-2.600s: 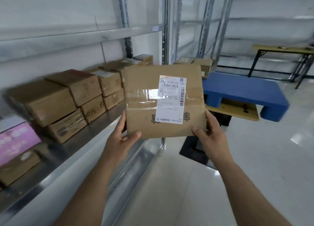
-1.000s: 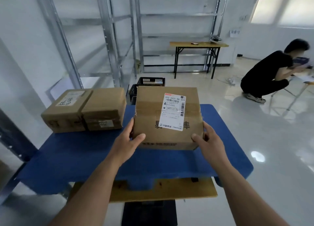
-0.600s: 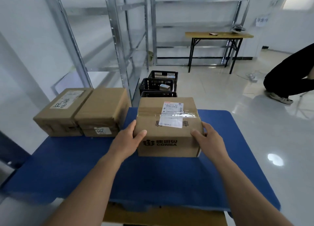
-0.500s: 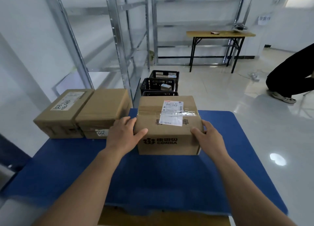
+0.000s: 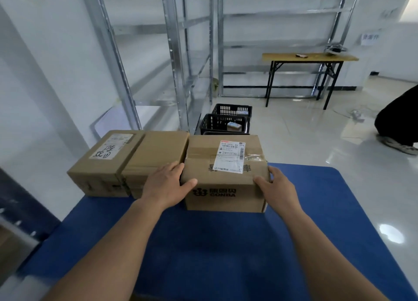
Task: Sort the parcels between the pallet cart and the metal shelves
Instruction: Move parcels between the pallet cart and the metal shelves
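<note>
Carrier: blue pallet cart (image 5: 226,244).
Between the fingers (image 5: 260,179): labelled parcel (image 5: 224,176), flat on deck.
Left of fingers: two parcels (image 5: 126,162), touching.

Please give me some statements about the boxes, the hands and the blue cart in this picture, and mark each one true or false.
1. The labelled box rests on the blue cart. True.
2. Only the right hand is on that box. False: the left hand holds its other side too.
3. Two more boxes stand to the left of it on the cart. True.
4. The black crates sit on the cart. False: they stand on the floor behind it.
5. The wooden table is stacked with parcels. False: only small items lie on it.
</note>
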Available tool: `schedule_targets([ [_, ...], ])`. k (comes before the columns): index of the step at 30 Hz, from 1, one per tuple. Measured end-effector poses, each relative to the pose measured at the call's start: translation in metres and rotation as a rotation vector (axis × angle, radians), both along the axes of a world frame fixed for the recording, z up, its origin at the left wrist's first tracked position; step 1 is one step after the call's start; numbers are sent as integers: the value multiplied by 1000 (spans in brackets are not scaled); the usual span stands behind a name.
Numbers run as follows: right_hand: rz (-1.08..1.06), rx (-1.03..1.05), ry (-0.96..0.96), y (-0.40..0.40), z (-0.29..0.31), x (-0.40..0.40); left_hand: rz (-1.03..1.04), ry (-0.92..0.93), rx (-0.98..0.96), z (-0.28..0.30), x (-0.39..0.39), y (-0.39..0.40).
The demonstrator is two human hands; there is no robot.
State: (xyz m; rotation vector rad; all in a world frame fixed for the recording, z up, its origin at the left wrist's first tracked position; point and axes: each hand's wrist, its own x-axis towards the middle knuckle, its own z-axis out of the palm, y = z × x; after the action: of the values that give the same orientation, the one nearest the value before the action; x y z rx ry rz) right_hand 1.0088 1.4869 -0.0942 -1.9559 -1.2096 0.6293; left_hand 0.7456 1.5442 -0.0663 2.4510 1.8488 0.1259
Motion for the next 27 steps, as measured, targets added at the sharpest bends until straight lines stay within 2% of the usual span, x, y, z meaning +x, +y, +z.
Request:
schedule_targets([
  [19, 35, -79, -39, 3, 14, -12, -3, -51, -6, 10, -2, 3],
  [23, 47, -50, -154, -1, 23, -19, 1, -91, 13, 13, -3, -8],
  [27, 66, 96, -372, -12, 34, -39, 33, -175, 78, 14, -8, -31],
])
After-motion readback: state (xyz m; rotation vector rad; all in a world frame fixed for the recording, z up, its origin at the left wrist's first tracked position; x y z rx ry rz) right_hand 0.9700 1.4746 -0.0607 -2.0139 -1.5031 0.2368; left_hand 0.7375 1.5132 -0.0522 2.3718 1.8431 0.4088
